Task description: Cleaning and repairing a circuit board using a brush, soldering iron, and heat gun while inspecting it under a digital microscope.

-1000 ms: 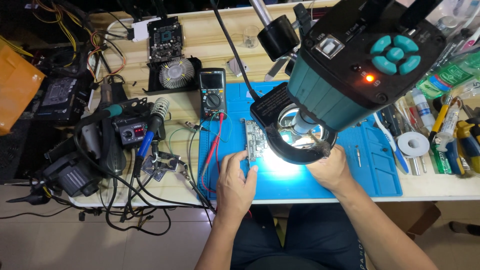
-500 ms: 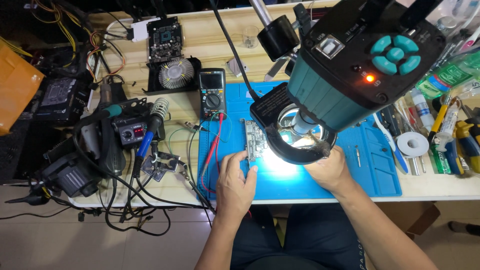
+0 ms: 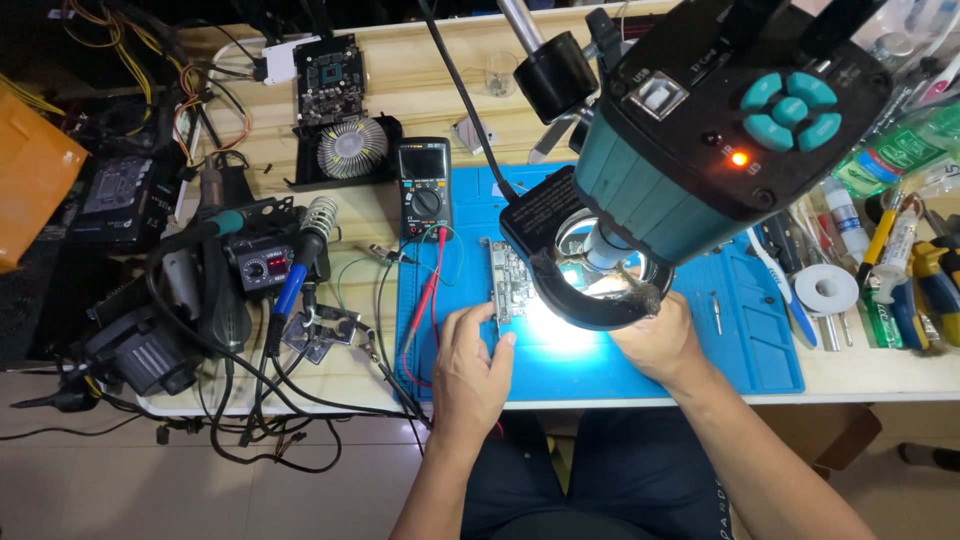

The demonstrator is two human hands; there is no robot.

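I am resting my left hand [image 3: 470, 370] at lower centre of the frame on the blue mat [image 3: 760, 350], its fingers [image 3: 490, 325] pinching the lower edge of the circuit board [image 3: 507, 280] lying under the microscope [image 3: 700, 140]. My right hand [image 3: 655, 340] is sitting beneath the ring light [image 3: 590, 300], fingers hidden, so I cannot tell their grip. A multimeter [image 3: 425, 187] is lying on the counter [image 3: 420, 90] upper left of the board.

Dark multimeter screen [image 3: 423, 160] beside blue mat; small red-lit station display [image 3: 274, 272] left.
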